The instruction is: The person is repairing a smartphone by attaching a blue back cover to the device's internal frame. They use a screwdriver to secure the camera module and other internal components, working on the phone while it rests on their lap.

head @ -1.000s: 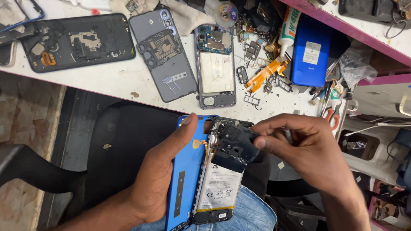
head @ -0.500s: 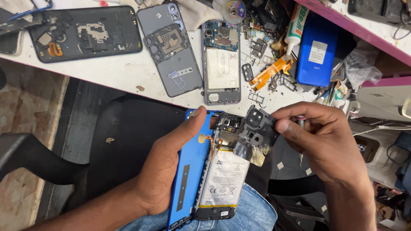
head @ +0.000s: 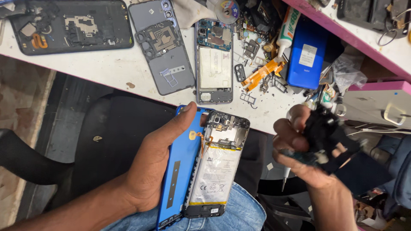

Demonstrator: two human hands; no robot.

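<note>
Lifted clear of the opened phone (head: 216, 167) since the earlier frames, the black cover piece (head: 327, 137) now sits in the right hand (head: 306, 154), off to the right of the phone and apart from it; before, that hand was working right at the phone's upper end. Its fingers are curled closed around the piece, which is blurred, and a thin screwdriver (head: 285, 179) pokes down from under the same hand.

With the cover gone, the phone shows its bare board at the top and the pale battery (head: 215, 172) below. It rests on the person's lap over blue jeans (head: 239, 216), long axis running from the lap up toward the table edge, leaning slightly to the right. Beside it lies its blue back panel (head: 180, 171), and the left hand (head: 154, 167) clasps both from the left, thumb laid across the panel's top. So the left hand is on the phone, while the right is near it but not touching.

Just beyond the phone's top end is the white workbench (head: 107, 70), with another stripped phone (head: 214, 62), a grey back cover (head: 165, 51), a black housing (head: 70, 25), an orange flex cable (head: 263, 72), a blue phone (head: 306, 57) and loose small parts
</note>
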